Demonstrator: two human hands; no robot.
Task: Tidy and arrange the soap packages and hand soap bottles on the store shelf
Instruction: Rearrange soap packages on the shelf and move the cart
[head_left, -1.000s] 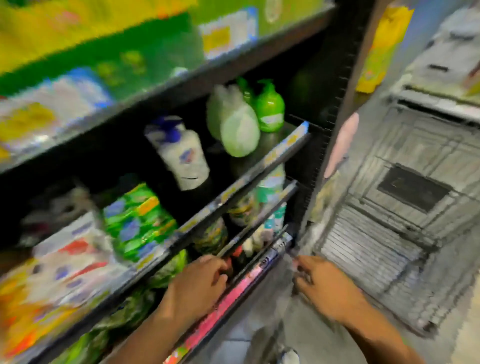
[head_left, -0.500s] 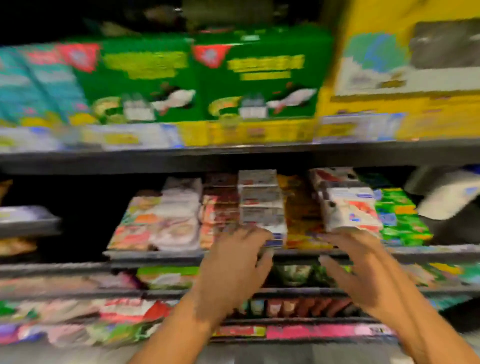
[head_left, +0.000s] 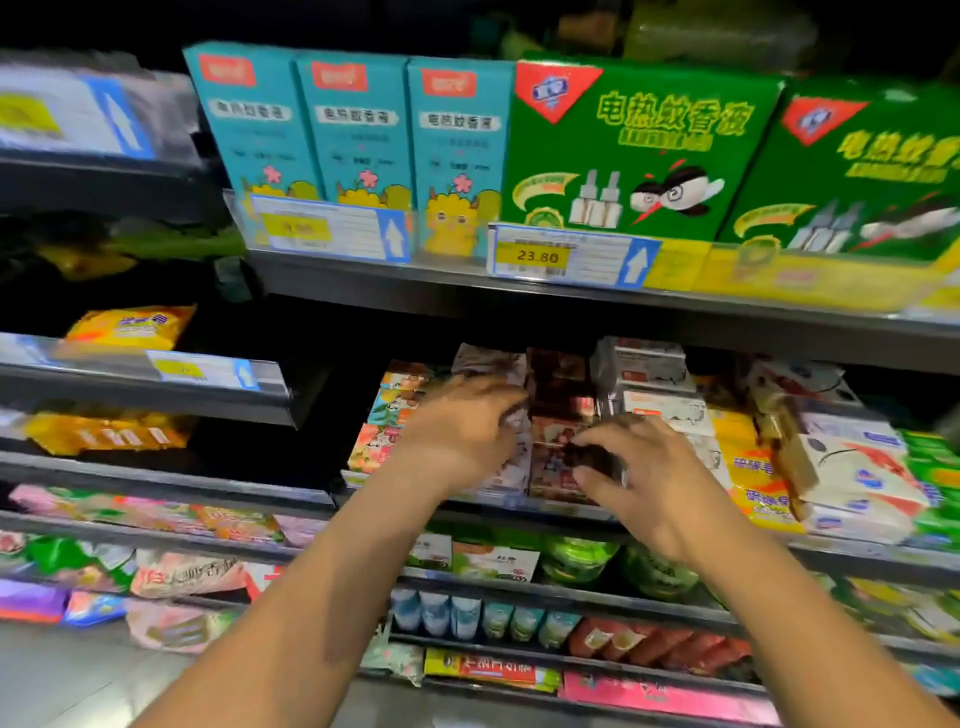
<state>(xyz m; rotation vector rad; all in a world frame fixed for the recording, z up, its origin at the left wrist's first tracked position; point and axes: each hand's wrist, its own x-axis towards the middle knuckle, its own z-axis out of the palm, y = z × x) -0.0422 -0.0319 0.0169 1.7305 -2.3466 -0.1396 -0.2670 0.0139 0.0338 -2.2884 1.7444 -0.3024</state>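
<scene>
Dark red rectangular soap packages (head_left: 558, 410) are stacked flat on the middle dark metal shelf (head_left: 540, 508), printed ends facing the aisle. Long axis not resolvable. Right hand (head_left: 654, 467) pinches the stack's front between thumb and fingers. Left hand (head_left: 460, 436) lies against the adjoining pale wrapped packages (head_left: 493, 364); grip unclear, blurred. Green cardboard cartons (head_left: 639, 150) stand upright on the shelf above.

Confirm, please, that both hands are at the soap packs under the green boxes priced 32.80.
No: the head view shows the price tag reading 23.80; left hand and right hand are at the soap packs under the green boxes.
</scene>
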